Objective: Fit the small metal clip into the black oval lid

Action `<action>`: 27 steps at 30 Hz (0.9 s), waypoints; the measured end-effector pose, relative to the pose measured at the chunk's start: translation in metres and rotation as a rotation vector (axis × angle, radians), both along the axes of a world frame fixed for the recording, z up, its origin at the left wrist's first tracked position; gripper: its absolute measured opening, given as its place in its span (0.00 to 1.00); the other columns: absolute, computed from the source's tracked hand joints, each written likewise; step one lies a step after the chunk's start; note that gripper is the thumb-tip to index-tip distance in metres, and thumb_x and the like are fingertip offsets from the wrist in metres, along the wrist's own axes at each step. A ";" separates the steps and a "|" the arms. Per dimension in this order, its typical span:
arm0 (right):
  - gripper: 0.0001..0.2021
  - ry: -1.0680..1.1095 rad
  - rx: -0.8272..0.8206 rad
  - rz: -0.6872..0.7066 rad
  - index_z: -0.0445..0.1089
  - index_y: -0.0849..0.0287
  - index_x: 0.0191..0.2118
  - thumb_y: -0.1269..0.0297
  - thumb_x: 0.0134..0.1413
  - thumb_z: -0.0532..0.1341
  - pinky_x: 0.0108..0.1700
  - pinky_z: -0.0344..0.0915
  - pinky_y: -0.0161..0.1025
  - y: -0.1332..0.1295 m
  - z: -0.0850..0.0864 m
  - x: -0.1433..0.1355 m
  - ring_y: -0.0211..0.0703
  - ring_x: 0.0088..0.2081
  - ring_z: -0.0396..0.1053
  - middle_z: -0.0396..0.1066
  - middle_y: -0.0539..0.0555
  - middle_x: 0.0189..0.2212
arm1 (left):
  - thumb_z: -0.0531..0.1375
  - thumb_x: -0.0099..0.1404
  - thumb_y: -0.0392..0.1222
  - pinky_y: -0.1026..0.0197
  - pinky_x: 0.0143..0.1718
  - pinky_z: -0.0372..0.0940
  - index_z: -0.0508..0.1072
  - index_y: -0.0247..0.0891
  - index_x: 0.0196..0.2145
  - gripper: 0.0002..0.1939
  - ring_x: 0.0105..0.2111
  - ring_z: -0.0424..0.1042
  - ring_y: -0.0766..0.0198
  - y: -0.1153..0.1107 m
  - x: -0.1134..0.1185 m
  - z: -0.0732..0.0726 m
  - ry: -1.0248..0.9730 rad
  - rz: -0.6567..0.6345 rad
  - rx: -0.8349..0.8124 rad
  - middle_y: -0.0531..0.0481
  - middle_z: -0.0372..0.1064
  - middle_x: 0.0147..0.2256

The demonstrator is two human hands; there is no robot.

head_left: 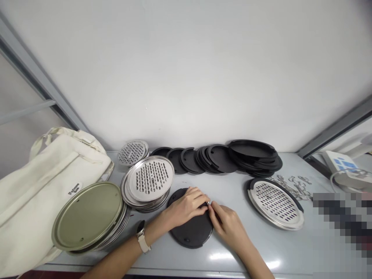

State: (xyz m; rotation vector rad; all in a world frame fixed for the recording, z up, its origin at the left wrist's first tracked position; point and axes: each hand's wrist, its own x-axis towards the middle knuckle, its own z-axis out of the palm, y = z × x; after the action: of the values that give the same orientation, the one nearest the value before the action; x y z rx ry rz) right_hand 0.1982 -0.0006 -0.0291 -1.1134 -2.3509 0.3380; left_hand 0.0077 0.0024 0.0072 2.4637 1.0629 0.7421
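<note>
A round black disc [194, 229] with a stepped rim lies on the grey table in front of me. My left hand [187, 207], with a watch on the wrist, rests over its upper part, fingers curled and closed at its right edge. My right hand [226, 220] pinches from the right at the same spot. A small shiny metal piece [208, 203] shows between the fingertips of both hands; its exact shape is mostly hidden. Near my left hand stands a stack of round metal grater plates [151, 179].
An olive-green round plate [88, 217] tops a stack at left, beside a cream bag [52, 182]. Black discs [222, 158] line the wall. At right are grater plates with a black rim piece [276, 203], loose metal hooks [299, 186] and a white device [343, 166].
</note>
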 end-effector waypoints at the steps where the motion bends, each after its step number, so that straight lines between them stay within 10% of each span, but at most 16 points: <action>1: 0.10 -0.006 0.022 0.001 0.62 0.59 0.33 0.67 0.64 0.48 0.26 0.54 0.35 0.000 -0.001 0.000 0.38 0.22 0.63 0.66 0.50 0.21 | 0.56 0.67 0.38 0.57 0.50 0.59 0.65 0.37 0.47 0.11 0.45 0.64 0.62 -0.001 0.000 0.001 -0.003 0.011 -0.013 0.48 0.66 0.41; 18: 0.13 0.148 0.146 -0.132 0.53 0.56 0.25 0.69 0.63 0.48 0.24 0.50 0.34 -0.002 0.004 0.003 0.35 0.18 0.53 0.52 0.44 0.16 | 0.54 0.67 0.35 0.57 0.49 0.61 0.63 0.37 0.48 0.11 0.45 0.64 0.60 0.001 -0.002 0.001 0.026 0.088 -0.003 0.48 0.66 0.41; 27: 0.11 0.038 0.012 -0.081 0.56 0.56 0.31 0.64 0.66 0.45 0.22 0.54 0.32 0.003 -0.003 0.000 0.37 0.19 0.62 0.62 0.46 0.18 | 0.57 0.65 0.37 0.52 0.46 0.62 0.62 0.37 0.48 0.14 0.43 0.66 0.57 0.002 0.000 -0.001 0.059 0.190 0.048 0.46 0.65 0.41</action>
State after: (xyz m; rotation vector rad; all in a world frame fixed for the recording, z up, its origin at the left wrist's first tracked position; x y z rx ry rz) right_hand 0.1985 0.0029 -0.0317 -1.1819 -2.2647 0.3131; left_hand 0.0077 0.0043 0.0060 2.4618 1.3297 0.7631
